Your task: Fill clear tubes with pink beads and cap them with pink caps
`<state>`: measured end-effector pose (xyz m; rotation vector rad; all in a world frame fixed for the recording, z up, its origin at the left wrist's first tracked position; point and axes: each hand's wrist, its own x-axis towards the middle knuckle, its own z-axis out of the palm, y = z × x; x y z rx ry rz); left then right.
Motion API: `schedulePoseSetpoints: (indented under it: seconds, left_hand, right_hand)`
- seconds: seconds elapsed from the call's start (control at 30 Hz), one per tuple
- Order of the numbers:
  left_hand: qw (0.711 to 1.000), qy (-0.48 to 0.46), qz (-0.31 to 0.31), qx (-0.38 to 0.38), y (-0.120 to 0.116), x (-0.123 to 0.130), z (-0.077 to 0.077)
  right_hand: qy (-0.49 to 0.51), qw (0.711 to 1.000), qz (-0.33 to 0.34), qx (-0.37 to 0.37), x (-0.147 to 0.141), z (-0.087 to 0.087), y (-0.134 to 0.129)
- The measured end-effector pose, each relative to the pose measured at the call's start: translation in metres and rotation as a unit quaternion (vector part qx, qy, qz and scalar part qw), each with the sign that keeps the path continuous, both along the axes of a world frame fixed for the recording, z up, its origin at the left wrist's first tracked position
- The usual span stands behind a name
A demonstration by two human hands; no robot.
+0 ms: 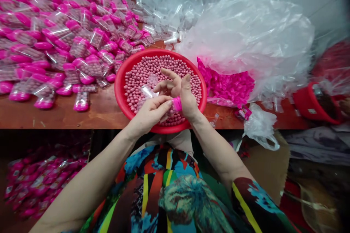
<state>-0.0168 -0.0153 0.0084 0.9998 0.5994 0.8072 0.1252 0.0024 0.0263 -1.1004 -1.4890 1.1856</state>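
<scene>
Head view: left grip (151, 112) pinches pink cap (177, 104), right hand (188, 98) spreads over red basin (119, 91), clear bag (246, 32) beside.

The basin (119, 98) is red, and the beads (164, 62) in it are dusty pink. The caps (81, 106) are hot pink, the table (106, 111) reddish brown. The shirt (175, 196) mixes blue, orange, green, yellow and black in bold patches and stripes.

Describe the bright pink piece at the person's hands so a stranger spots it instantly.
On the wooden table, find the wide red basin of dusty-pink beads. Over its near part, look between the left hand's fingertips and the right hand. The small bright pink piece there stands out against the duller, round beads.
</scene>
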Motion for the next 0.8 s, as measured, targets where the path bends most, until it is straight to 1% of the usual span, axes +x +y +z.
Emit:
schedulePoseSetpoints:
  seconds: [0.07,0.13,0.23,0.3,0.33,0.4,0.47,0.53,0.6,0.63,0.7,0.77,0.8]
  left_hand:
    - [0.999,0.018,0.000,0.027,-0.001,-0.001,0.001]
    - [0.995,0.052,0.015,0.084,-0.001,-0.001,0.003]
    - [0.976,0.102,0.047,0.188,-0.002,0.001,0.004]
    - [0.965,0.118,0.057,0.228,-0.001,0.003,0.005]
    - [0.963,0.123,0.058,0.235,-0.001,0.003,0.005]
    - [0.969,0.119,0.047,0.213,0.000,0.003,0.005]
    - [0.986,0.087,0.018,0.143,-0.001,0.003,0.004]
    - [0.998,0.036,-0.008,0.057,-0.002,0.004,0.003]
    - [1.000,-0.001,-0.005,-0.004,-0.005,0.006,0.002]
    - [1.000,-0.009,0.011,-0.022,-0.006,0.007,0.002]
    - [0.997,-0.009,0.065,-0.037,-0.003,0.004,0.004]
    - [0.990,0.002,0.141,-0.021,0.009,-0.008,0.008]
    - [0.983,0.011,0.184,0.003,0.020,-0.018,0.012]
  right_hand:
    - [-0.035,0.999,0.005,0.000,0.000,0.000,-0.005]
    - [-0.084,0.996,0.016,0.017,0.005,0.003,-0.009]
    - [-0.138,0.988,0.050,0.052,0.013,0.007,-0.012]
    - [-0.159,0.984,0.063,0.059,0.016,0.006,-0.012]
    - [-0.159,0.984,0.063,0.056,0.017,0.004,-0.012]
    - [-0.131,0.989,0.054,0.038,0.014,0.000,-0.012]
    - [-0.070,0.997,0.025,0.023,0.009,-0.002,-0.010]
    - [-0.017,0.999,-0.031,0.027,0.003,0.000,-0.007]
    - [0.014,0.994,-0.098,0.039,0.001,0.002,-0.003]
    - [0.027,0.990,-0.128,0.043,0.003,0.002,-0.001]
    - [0.054,0.982,-0.177,0.043,0.012,0.000,0.000]
    - [0.069,0.973,-0.214,0.046,0.027,-0.004,-0.001]
    - [0.065,0.971,-0.227,0.050,0.036,-0.006,-0.002]
